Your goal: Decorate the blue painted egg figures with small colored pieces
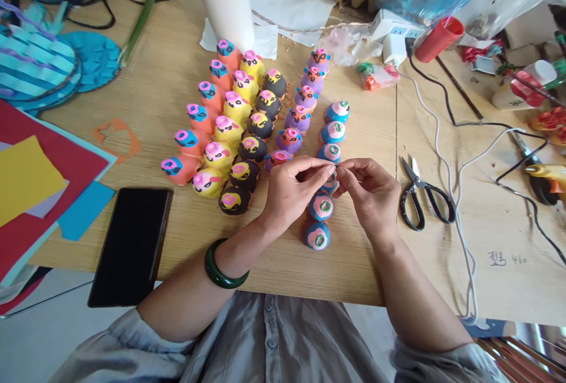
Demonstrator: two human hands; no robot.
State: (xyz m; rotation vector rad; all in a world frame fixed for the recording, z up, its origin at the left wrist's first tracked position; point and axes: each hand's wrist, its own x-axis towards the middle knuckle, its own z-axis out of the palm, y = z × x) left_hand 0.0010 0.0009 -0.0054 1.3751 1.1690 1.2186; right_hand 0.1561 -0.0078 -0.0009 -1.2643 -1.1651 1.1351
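Note:
My left hand [294, 185], with a dark green bangle [221, 264] on its wrist, is closed in a pinch over the row of blue figures with pink tops [321, 206]. Close beside it, my right hand [368, 191] pinches too, the fingertips of both hands nearly touching. Whatever lies between them is too small to make out. The hands partly cover one blue figure. To the left stand rows of purple [297, 119], black [260, 125], yellow [227, 129] and orange figures [189, 141], with small coloured pieces on top.
Black-handled scissors [427, 194] lie right of my right hand, beside white cables [460, 212]. A phone [130, 247] and coloured sheets [44, 182] are at the left. Behind the figures stand a white bottle [225, 0], a power strip [395, 26] and a red roll [439, 39].

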